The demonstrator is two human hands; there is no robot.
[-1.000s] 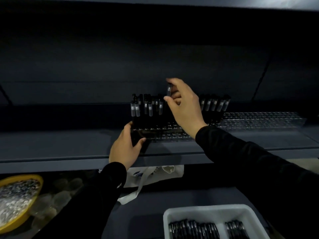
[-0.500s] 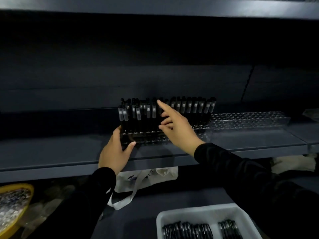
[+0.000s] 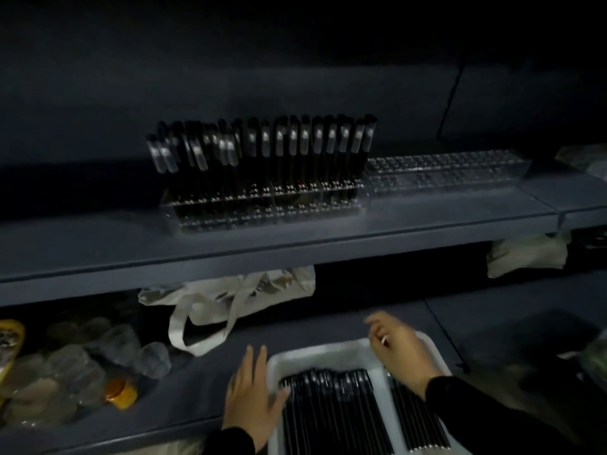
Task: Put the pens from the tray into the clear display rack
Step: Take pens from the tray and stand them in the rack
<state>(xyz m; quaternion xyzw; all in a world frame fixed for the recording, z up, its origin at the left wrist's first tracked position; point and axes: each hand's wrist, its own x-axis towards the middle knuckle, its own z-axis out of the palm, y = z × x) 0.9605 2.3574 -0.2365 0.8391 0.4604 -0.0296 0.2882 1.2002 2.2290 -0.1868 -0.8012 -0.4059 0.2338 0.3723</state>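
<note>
Both hands have come down from the rack (image 3: 262, 205) to the tray (image 3: 328, 353). The left hand (image 3: 253, 399) has fingers apart. The right hand (image 3: 404, 353) is too blurred to tell. Next pens (image 3: 328, 408) await picking.

It is very dark where I am looking. The top and the corners are almost black, so I can't make out much there. A weak, cool light falls from above and in front, and it lands on the white tray (image 3: 331, 354) and the front edge of the shelf (image 3: 295, 254). The clear display rack (image 3: 443, 172) has tiny bright glints. Everything looks soft and a bit smeared. My right hand (image 3: 402, 351) is the blurriest thing, and my left hand (image 3: 253, 395) is fuzzy too. Straight shelf lines bend near the sides.
</note>
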